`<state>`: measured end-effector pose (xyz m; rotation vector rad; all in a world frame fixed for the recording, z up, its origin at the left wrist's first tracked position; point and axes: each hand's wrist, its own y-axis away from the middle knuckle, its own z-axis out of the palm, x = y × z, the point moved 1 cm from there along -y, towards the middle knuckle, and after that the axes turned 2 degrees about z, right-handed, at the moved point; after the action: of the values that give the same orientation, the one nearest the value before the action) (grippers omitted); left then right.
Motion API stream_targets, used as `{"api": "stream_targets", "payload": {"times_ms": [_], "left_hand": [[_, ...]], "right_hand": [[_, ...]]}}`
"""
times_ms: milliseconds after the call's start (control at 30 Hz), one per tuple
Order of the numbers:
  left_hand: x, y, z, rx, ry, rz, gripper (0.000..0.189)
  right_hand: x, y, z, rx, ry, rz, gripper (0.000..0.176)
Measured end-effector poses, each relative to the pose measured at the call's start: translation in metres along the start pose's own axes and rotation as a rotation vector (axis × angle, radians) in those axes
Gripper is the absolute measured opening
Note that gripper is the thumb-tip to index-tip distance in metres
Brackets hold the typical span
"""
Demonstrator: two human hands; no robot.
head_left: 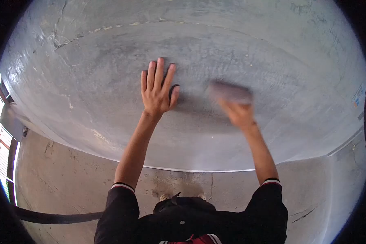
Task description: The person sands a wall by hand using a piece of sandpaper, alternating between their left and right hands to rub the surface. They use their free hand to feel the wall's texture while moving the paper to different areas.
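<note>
My left hand (156,92) rests flat on a broad, smooth grey surface (207,138), its fingers spread and nothing held. To its right, my right hand (240,114) grips a brownish-grey block (232,92), smeared by motion. The block appears to lie against the grey surface; its exact kind is too blurred to tell. Darker, uneven patches mark the surface above and between both hands.
A rough, flaking crack (105,28) crosses the upper part of the surface. Its pale lower edge (191,169) borders a concrete floor (69,171). A dark strap or hose (61,216) runs at lower left, near a bright opening (3,142). A small sticker (358,96) is far right.
</note>
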<state>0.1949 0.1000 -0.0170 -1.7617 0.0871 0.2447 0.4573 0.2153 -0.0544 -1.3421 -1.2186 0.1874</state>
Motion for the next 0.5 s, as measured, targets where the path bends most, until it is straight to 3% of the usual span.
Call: {"api": "stream_targets", "payload": {"times_ms": [67,167,200,267,367,400,433,500], "left_hand": [[0.0,0.001,0.002,0.013,0.002,-0.004,0.054],[-0.001,0.001,0.001,0.018,0.016,-0.012,0.053],[-0.002,0.0,0.001,-0.001,0.013,-0.013,0.053],[0.0,0.002,-0.002,-0.02,0.021,-0.022,0.053],[-0.001,-0.001,0.0,-0.014,0.011,-0.022,0.052],[0.0,0.001,0.0,-0.007,0.021,-0.024,0.051],[0.0,0.001,0.0,0.004,0.028,-0.023,0.05],[-0.001,0.0,-0.001,-0.006,0.025,-0.024,0.05]], "right_hand": [[0.028,-0.089,-0.039,0.06,-0.018,0.34,0.031],[0.006,-0.079,-0.015,0.226,-0.179,0.366,0.03],[-0.019,-0.062,-0.007,0.077,-0.262,0.312,0.029],[-0.052,-0.029,0.0,-0.162,-0.142,0.075,0.031],[-0.021,-0.04,-0.007,-0.104,0.003,-0.056,0.034],[0.0,-0.028,0.0,-0.079,-0.038,0.094,0.033],[0.01,-0.049,-0.004,-0.077,-0.031,0.089,0.033],[0.02,-0.102,-0.028,0.1,0.043,0.332,0.034]]}}
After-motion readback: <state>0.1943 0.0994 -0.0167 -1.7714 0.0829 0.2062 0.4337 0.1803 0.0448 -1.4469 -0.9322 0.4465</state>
